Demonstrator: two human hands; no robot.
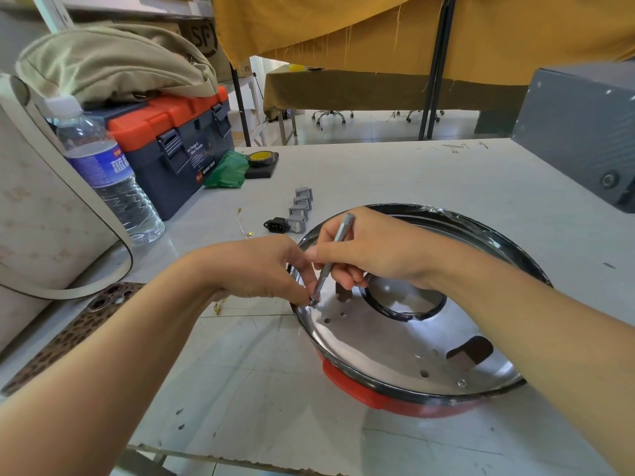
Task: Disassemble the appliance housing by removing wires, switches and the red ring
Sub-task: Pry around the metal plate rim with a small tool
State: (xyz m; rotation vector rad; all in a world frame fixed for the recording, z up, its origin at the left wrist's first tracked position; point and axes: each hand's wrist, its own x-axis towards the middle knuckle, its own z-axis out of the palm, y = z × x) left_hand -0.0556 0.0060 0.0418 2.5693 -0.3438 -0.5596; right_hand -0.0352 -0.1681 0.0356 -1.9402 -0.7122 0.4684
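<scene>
The round appliance housing (405, 345) lies on the white table, its shiny metal inside facing up, with a black rim and the red ring (360, 386) beneath along the near edge. My right hand (371, 249) grips a slim grey screwdriver (333, 255) whose tip rests on a small screw (313, 300) at the housing's left inner rim. My left hand (271, 269) pinches that screw with its fingertips. Several removed grey switches (301, 209), a black power socket (276, 225) and loose wires (244, 223) lie behind the hands.
A water bottle (106, 170), an orange and blue toolbox (171, 142), a green bag (228, 170) and a tape roll (263, 159) stand at the left rear. A phone (86, 324) lies near left beside a beige bag (44, 207). A grey box (584, 132) occupies the right rear.
</scene>
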